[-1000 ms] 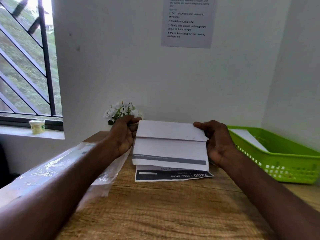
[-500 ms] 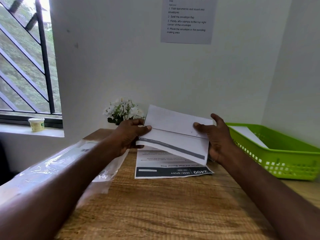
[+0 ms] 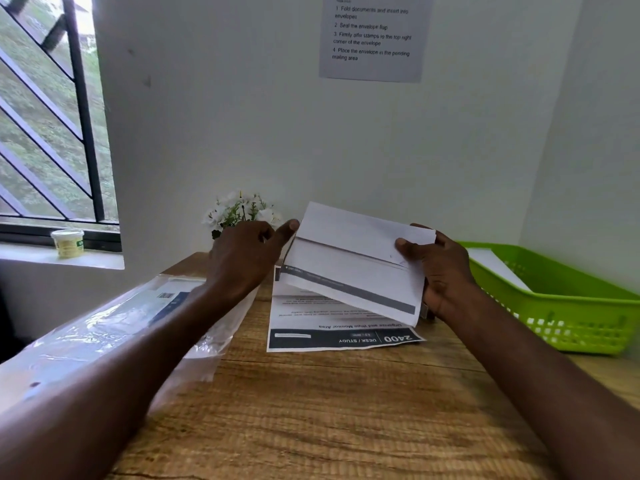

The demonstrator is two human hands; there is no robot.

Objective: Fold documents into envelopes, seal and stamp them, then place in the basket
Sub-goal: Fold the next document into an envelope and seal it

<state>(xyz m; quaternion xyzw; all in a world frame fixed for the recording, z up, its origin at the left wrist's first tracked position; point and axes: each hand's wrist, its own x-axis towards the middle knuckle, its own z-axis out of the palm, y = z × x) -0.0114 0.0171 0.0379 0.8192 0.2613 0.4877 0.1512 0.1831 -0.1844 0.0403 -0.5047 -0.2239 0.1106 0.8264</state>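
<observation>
I hold a white envelope [image 3: 360,258] tilted above the desk, flap up, with a folded document [image 3: 349,292] with a grey band showing below the flap. My right hand [image 3: 440,271] grips its right end, thumb on the front. My left hand [image 3: 246,254] is at its left edge, fingers curled and thumb tip at the flap's upper left corner. A printed sheet [image 3: 332,327] with a black header lies flat on the wooden desk [image 3: 311,410] underneath. The green basket [image 3: 571,306] at the right holds a white envelope [image 3: 495,265].
A clear plastic packet [image 3: 114,323] lies under my left forearm at the desk's left. White flowers [image 3: 239,209] stand at the back by the wall. A small tub [image 3: 67,242] sits on the window sill. An instruction sheet [image 3: 374,32] hangs on the wall.
The envelope has lifted and tilted, its right side now lower. The document has slid further in. My left hand has shifted up to the flap's corner.
</observation>
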